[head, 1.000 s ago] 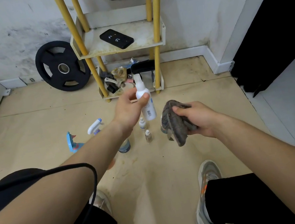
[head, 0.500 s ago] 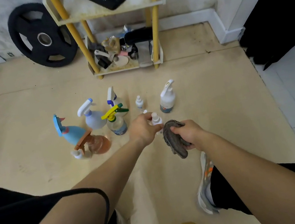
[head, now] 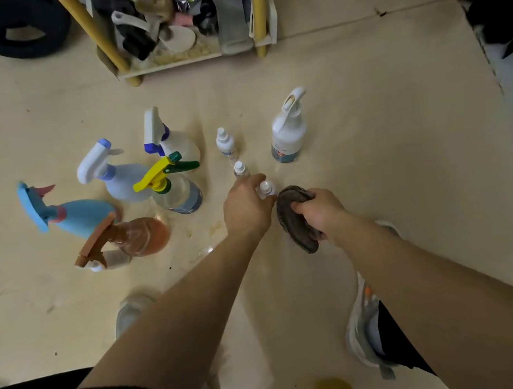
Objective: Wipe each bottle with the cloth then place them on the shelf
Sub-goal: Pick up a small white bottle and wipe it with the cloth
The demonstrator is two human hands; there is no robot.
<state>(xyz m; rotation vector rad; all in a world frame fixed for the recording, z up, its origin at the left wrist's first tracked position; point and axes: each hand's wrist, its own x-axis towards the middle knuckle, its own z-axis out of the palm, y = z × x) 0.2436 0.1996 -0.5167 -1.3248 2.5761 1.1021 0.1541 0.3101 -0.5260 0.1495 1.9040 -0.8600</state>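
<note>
L hand point(head: 246, 211) fingers round small bottle point(head: 267, 188), R hand point(head: 323, 213) round cloth point(head: 292, 222); sprayers point(head: 177, 195) just left.

The single wide-angle head view looks steeply down, fairly close above the worn beige floor point(head: 369, 107), with two bare forearms point(head: 199, 305) reaching away from the lens. The yellow-legged white shelf point(head: 172, 63) is cropped at the top edge, seemingly its lowest tier only.
</note>
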